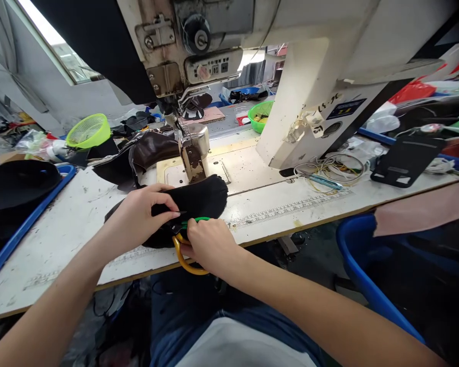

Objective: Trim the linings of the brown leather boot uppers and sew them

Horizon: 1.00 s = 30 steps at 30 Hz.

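fingers (pixel 173 208) pinch soft black rounded fabric (pixel 204 198).

Lit fairly bright, w/ daylight from window (pixel 67 51), upper L, blown out near white. Glinting softly off metal post (pixel 199 141) near ctr. Dim under table (pixel 252 178) & at lower R. Stretched toward edges, wide-angle style; a bit soft in bkgd, clearer mid-frame.

The person wears blue trousers (pixel 183 316) — denim, it seems, though the dim light under the bench makes that hard to tell — and a plain, pale whitish top (pixel 233 346) over the lap. Both forearms are sleeveless, the hands ungloved.
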### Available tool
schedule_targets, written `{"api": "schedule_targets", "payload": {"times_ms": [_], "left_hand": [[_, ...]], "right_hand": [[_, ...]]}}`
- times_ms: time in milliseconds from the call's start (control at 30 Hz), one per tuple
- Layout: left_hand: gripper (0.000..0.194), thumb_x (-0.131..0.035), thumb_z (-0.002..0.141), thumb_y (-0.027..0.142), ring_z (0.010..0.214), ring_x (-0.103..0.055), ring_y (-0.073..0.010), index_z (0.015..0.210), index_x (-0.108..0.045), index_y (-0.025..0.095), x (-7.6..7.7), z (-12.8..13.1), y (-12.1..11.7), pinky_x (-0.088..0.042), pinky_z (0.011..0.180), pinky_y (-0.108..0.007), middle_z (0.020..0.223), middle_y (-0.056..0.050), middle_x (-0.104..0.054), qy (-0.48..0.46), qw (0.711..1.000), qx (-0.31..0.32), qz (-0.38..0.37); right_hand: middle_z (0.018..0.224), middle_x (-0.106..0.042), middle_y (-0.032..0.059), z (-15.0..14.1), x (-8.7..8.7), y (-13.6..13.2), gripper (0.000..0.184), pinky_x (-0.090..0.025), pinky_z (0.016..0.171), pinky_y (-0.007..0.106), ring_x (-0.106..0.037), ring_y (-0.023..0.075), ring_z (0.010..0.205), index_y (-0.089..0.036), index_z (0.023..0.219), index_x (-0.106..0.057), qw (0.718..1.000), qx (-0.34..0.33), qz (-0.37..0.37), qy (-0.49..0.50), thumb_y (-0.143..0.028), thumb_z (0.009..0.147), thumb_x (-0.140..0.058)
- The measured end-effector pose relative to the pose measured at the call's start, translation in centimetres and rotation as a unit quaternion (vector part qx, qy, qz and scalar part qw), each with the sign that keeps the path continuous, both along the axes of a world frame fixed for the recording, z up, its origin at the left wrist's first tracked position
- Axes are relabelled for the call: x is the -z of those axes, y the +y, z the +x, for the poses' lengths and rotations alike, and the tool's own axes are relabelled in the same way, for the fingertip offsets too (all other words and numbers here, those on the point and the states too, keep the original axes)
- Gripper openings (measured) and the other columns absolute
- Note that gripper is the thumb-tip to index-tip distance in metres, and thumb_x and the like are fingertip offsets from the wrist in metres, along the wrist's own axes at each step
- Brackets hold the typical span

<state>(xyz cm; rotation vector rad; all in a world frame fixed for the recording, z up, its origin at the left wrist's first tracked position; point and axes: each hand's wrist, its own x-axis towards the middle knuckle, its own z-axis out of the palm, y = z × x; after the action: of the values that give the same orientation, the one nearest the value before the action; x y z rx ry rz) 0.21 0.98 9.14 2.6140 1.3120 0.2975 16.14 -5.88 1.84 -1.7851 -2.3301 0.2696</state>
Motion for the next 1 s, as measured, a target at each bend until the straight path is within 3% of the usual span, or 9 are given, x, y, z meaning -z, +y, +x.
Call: {"api": "schedule_targets", "payload": {"times_ms": [100, 133, 200, 300, 433, 533, 667, 833, 1000], "left_hand": [[0.025, -0.050, 0.093, 0.028, 0.138, -0.046, -0.0365, 0.084, -0.073, 0.024, 1.4, -1.8, -2.9, -0.033, 0.117, -0.058, 0.153, -0.005, -0.046, 0.049, 0.989, 0.018, 0.137], [0.028, -0.046, 0.095, 0.024, 0.147, -0.032, -0.0397, 0.084, -0.071, 0.022, 2.1, -2.4, -4.0, -0.021, 0.120, -0.065, 0.160, -0.005, -0.036, 0.080, 0.981, 0.020, 0.176], [0.028, -0.044, 0.096, 0.021, 0.152, -0.014, -0.0455, 0.081, -0.069, 0.018, 3.7, -3.4, -6.0, -0.016, 0.118, -0.073, 0.168, -0.006, -0.018, 0.118, 0.969, 0.002, 0.215], [0.030, -0.049, 0.097, 0.026, 0.147, -0.027, -0.0512, 0.080, -0.069, 0.011, 5.9, -3.8, -7.1, -0.035, 0.112, -0.069, 0.168, -0.015, -0.013, 0.134, 0.963, -0.042, 0.229], [0.034, -0.050, 0.097, 0.022, 0.137, -0.046, -0.0440, 0.072, -0.069, 0.009, 7.8, -3.0, -5.8, -0.044, 0.112, -0.056, 0.157, -0.020, -0.036, 0.108, 0.952, -0.062, 0.279], [0.022, -0.051, 0.094, 0.014, 0.141, -0.038, -0.0456, 0.094, -0.071, 0.007, 8.3, -2.6, -5.0, -0.042, 0.112, -0.059, 0.155, -0.024, -0.035, 0.128, 0.953, -0.057, 0.267], [0.039, -0.050, 0.090, 0.006, 0.144, -0.030, -0.0477, 0.127, -0.064, 0.008, 8.4, -2.6, -5.1, -0.044, 0.110, -0.061, 0.161, -0.024, -0.020, 0.166, 0.956, -0.047, 0.236], [0.030, -0.052, 0.089, 0.005, 0.136, -0.038, -0.0487, 0.109, -0.075, 0.011, 8.4, -2.3, -5.2, -0.049, 0.102, -0.062, 0.161, -0.020, -0.026, 0.167, 0.951, -0.048, 0.257], [0.021, -0.056, 0.089, 0.007, 0.132, -0.044, -0.0457, 0.094, -0.077, 0.010, 8.4, -2.2, -4.9, -0.053, 0.098, -0.058, 0.156, -0.018, -0.037, 0.147, 0.951, -0.065, 0.264]], "right_hand": [[0.077, -0.073, 0.0081, -0.3, 0.6, 0.6, 0.025, -0.037, 0.051, 0.027, -0.071, 0.0234, 0.067, -0.013, 0.090, -0.065, 1.000, 0.001, -0.021, 0.005, -0.038, 0.092, -0.066], [0.078, -0.074, 0.0085, -0.2, 0.8, 0.7, 0.025, -0.037, 0.051, 0.027, -0.071, 0.0239, 0.067, -0.013, 0.091, -0.065, 1.000, 0.001, -0.025, 0.005, -0.038, 0.092, -0.065], [0.079, -0.074, 0.0081, 0.3, 0.8, 0.9, 0.026, -0.035, 0.050, 0.028, -0.071, 0.0246, 0.069, -0.014, 0.093, -0.065, 0.999, -0.005, -0.032, 0.001, -0.039, 0.092, -0.065], [0.075, -0.073, 0.0070, 2.2, 0.3, 0.5, 0.027, -0.029, 0.049, 0.029, -0.070, 0.0248, 0.066, -0.016, 0.092, -0.066, 0.999, -0.016, -0.048, -0.017, -0.043, 0.089, -0.067], [0.067, -0.069, 0.0064, 6.3, -0.8, -0.8, 0.026, -0.020, 0.049, 0.030, -0.067, 0.0242, 0.061, -0.017, 0.083, -0.067, 0.996, -0.015, -0.069, -0.058, -0.042, 0.089, -0.067], [0.066, -0.069, 0.0040, 9.0, -0.9, -1.6, 0.024, -0.016, 0.052, 0.030, -0.065, 0.0234, 0.060, -0.018, 0.081, -0.065, 0.992, -0.028, -0.056, -0.111, -0.041, 0.089, -0.069], [0.070, -0.069, 0.0002, 10.4, -0.4, -1.5, 0.028, -0.015, 0.052, 0.029, -0.061, 0.0192, 0.054, -0.019, 0.082, -0.062, 0.988, -0.077, 0.034, -0.127, -0.045, 0.089, -0.070], [0.069, -0.066, -0.0007, 9.8, -0.5, 0.4, 0.031, -0.013, 0.050, 0.029, -0.058, 0.0181, 0.053, -0.020, 0.080, -0.059, 0.978, -0.121, 0.116, -0.127, -0.048, 0.089, -0.067], [0.070, -0.067, 0.0010, 8.9, -0.8, 2.0, 0.025, -0.013, 0.051, 0.030, -0.062, 0.0191, 0.059, -0.019, 0.081, -0.059, 0.974, -0.152, 0.101, -0.135, -0.039, 0.085, -0.072]]}}
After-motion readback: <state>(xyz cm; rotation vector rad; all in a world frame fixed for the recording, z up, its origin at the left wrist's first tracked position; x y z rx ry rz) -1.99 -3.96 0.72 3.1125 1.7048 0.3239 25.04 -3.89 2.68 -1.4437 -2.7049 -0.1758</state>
